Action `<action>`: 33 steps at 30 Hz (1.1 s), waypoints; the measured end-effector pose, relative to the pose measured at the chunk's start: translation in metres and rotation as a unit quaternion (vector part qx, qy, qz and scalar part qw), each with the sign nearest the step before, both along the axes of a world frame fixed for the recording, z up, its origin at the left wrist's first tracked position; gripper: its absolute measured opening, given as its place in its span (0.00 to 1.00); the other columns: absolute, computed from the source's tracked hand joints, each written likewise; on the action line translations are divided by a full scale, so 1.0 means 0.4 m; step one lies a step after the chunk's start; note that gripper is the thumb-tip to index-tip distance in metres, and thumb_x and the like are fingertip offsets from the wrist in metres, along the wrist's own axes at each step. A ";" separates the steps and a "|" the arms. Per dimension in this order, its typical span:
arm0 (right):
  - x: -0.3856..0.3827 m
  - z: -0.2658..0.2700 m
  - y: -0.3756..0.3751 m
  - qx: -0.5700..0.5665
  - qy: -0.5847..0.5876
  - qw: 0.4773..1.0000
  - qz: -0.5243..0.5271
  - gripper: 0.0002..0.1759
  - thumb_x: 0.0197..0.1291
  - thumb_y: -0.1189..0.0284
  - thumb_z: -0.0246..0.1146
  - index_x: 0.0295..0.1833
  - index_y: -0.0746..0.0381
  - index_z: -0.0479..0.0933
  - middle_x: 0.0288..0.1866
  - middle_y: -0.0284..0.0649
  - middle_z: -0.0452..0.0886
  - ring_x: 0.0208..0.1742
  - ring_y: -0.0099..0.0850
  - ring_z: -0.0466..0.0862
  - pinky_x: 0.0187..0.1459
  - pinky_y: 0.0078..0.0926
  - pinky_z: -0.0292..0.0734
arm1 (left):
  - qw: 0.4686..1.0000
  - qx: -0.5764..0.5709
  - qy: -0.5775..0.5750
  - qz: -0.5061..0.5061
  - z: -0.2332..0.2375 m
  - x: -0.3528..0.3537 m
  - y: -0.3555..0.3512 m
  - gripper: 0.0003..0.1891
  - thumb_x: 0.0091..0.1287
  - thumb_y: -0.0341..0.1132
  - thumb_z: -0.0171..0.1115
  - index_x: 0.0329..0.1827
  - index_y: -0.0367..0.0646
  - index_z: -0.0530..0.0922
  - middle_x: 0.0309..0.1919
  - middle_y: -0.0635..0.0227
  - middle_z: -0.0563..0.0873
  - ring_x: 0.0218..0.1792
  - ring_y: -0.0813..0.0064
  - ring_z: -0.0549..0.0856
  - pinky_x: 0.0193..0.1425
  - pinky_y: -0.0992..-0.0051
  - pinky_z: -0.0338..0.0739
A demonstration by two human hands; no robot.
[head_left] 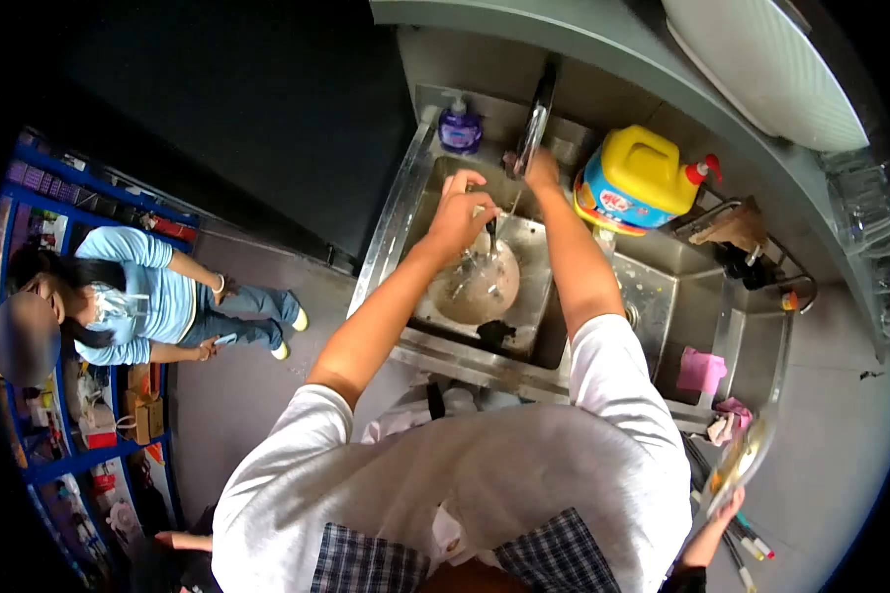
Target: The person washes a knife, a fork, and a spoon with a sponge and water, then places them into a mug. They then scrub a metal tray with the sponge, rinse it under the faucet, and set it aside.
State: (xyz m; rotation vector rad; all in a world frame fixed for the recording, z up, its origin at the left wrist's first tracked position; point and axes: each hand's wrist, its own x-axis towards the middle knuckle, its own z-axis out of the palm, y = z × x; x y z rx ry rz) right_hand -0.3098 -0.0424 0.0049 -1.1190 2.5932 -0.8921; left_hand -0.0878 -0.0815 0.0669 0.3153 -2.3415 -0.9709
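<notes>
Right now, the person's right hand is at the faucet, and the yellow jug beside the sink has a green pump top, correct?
Not quite: the head view shows that the pump top is red, not green. The yellow jug does stand beside the sink, and the person's right hand is at the faucet.

Left hand (459, 215) curls, right hand (541, 171) reaches farther.
</notes>
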 end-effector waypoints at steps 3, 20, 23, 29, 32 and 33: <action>0.041 -0.049 0.038 -0.094 -0.104 0.990 -0.025 0.17 0.53 0.57 0.63 0.35 0.61 0.79 0.32 0.42 0.83 0.32 0.38 0.82 0.36 0.36 0.76 | 0.999 -0.013 0.019 0.030 0.020 0.037 -0.009 0.07 0.51 0.31 0.70 0.28 0.41 0.80 0.46 0.62 0.74 0.50 0.60 0.72 0.54 0.67 0.67; 0.390 0.032 0.369 -0.133 -0.566 0.797 0.164 0.14 0.68 0.70 0.48 0.43 0.68 0.77 0.19 0.30 0.68 0.15 0.17 0.63 0.16 0.16 0.57 | 0.853 0.501 -0.072 0.127 -0.090 0.153 -0.058 0.08 0.66 0.40 0.55 0.42 0.49 0.77 0.30 0.77 0.80 0.30 0.84 0.78 0.30 0.81 0.73; 0.415 0.005 0.390 -0.197 -0.745 0.621 0.147 0.14 0.67 0.72 0.49 0.50 0.71 0.73 0.20 0.30 0.68 0.15 0.17 0.61 0.15 0.14 0.55 | 0.823 0.527 -0.162 0.139 -0.175 0.192 -0.078 0.11 0.68 0.41 0.52 0.50 0.51 0.73 0.39 0.74 0.80 0.35 0.79 0.81 0.35 0.75 0.77; 0.489 -0.228 0.308 0.203 -0.086 0.975 -0.024 0.17 0.54 0.67 0.59 0.42 0.70 0.79 0.41 0.52 0.82 0.33 0.41 0.83 0.33 0.37 0.78 | 0.808 0.548 -0.201 0.076 -0.317 0.280 -0.095 0.10 0.66 0.38 0.53 0.48 0.46 0.72 0.34 0.71 0.78 0.31 0.77 0.80 0.27 0.76 0.76; 0.373 -0.334 0.321 0.144 -0.179 0.963 0.138 0.14 0.54 0.68 0.59 0.38 0.69 0.78 0.30 0.49 0.81 0.19 0.36 0.75 0.23 0.34 0.73 | 0.825 0.517 -0.214 0.075 -0.270 0.342 -0.100 0.09 0.65 0.34 0.53 0.46 0.45 0.71 0.32 0.72 0.77 0.29 0.78 0.79 0.25 0.77 0.74; 0.412 -0.157 0.325 0.009 -0.568 0.823 -0.008 0.11 0.59 0.72 0.53 0.39 0.68 0.77 0.20 0.39 0.73 0.14 0.25 0.67 0.14 0.21 0.61 | 0.818 0.533 -0.206 0.073 -0.309 0.349 -0.122 0.09 0.64 0.32 0.53 0.47 0.45 0.71 0.31 0.71 0.77 0.28 0.79 0.79 0.25 0.77 0.74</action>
